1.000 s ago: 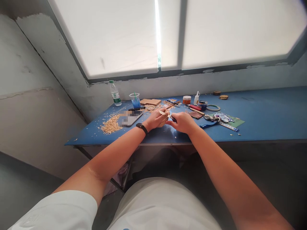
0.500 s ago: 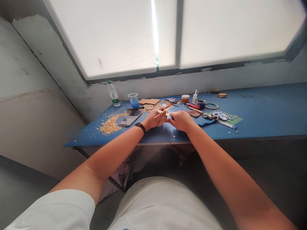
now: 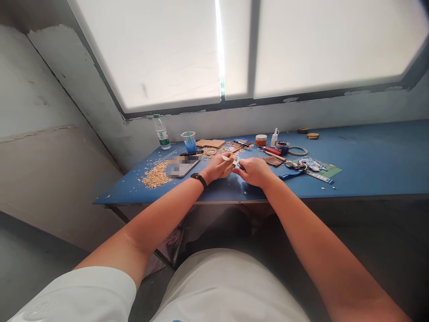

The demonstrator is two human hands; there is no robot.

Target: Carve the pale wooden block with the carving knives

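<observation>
A pale wooden piece (image 3: 228, 171) is held above the front edge of the blue desk (image 3: 375, 165), gripped in the left hand (image 3: 215, 168), whose fingers partly cover it. The right hand (image 3: 256, 171) is closed around a dark-handled tool (image 3: 241, 167), mostly hidden by the fingers, its near end close against the wood. A black watch (image 3: 200, 180) circles the left wrist. Left of the hands lie a phone (image 3: 191, 166), partly pixelated, and a heap of wood shavings (image 3: 156, 175). Behind are a wooden board (image 3: 210, 143), a clear cup (image 3: 190, 144) with blue contents and a green straw, and a green-capped bottle (image 3: 163, 137). To the right, beyond a bunch of keys (image 3: 298, 167) and a ruler (image 3: 320, 178), stand a white squeeze bottle (image 3: 275, 139) and an orange jar (image 3: 261, 141), with a tape roll (image 3: 304, 149) lying near.
</observation>
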